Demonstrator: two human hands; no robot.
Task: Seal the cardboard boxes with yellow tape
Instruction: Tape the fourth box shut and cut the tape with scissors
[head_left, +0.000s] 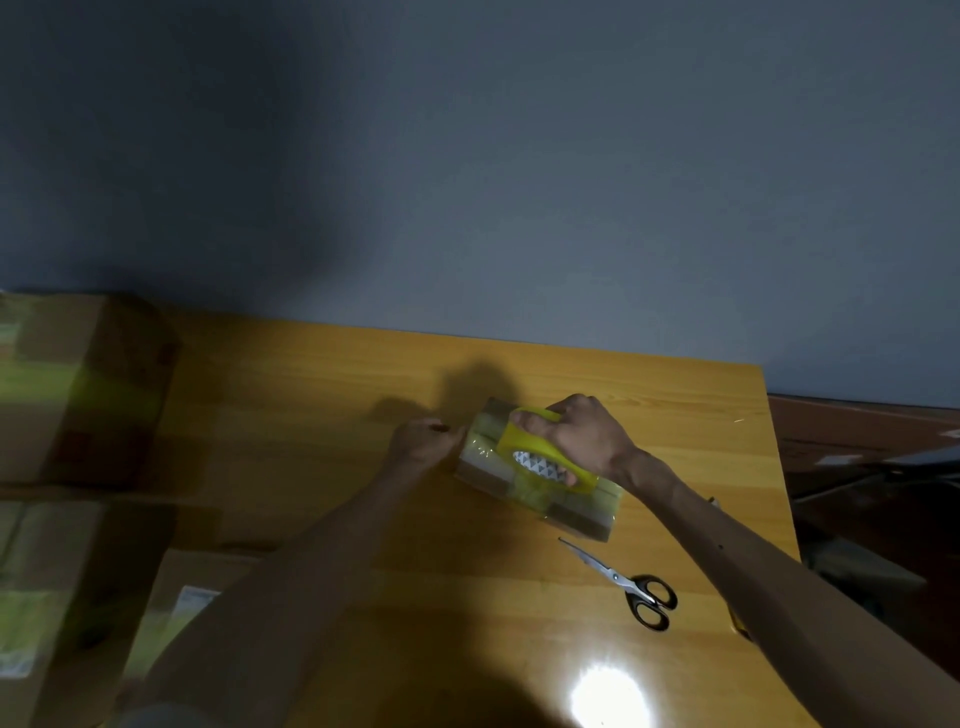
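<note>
From the head camera, a wooden surface (322, 395) fills the lower half of the frame under a grey wall (519, 156). Right of centre lies 1 small cardboard box (480, 475), already crossed by glossy yellowish tape bands and set at a slant.

The right hand (576, 434) sits on top of that box with its fingers (530, 427) pushed through the core of a yellow tape roll (540, 457) and curled around it, so they are clamped on the roll. The roll lies on the box lid, tilted, its white patterned inner core showing.

The left hand (423, 444) is at the box's left end, just beside its edge. Its fingers are bunched together as if pinching something at the box corner; the blur hides whether they grip the tape end or only press on the cardboard.

A pair of scissors (623, 584) with black handles lies on the surface at lower right of the box, near it but not touching, blades together and pointing to the upper left.

Along the left edge of the frame stand several larger taped cardboard boxes (78, 389), blurred, with yellow-green tape bands across them. A bright light reflection (610, 696) glares on the surface at the bottom of the frame.
</note>
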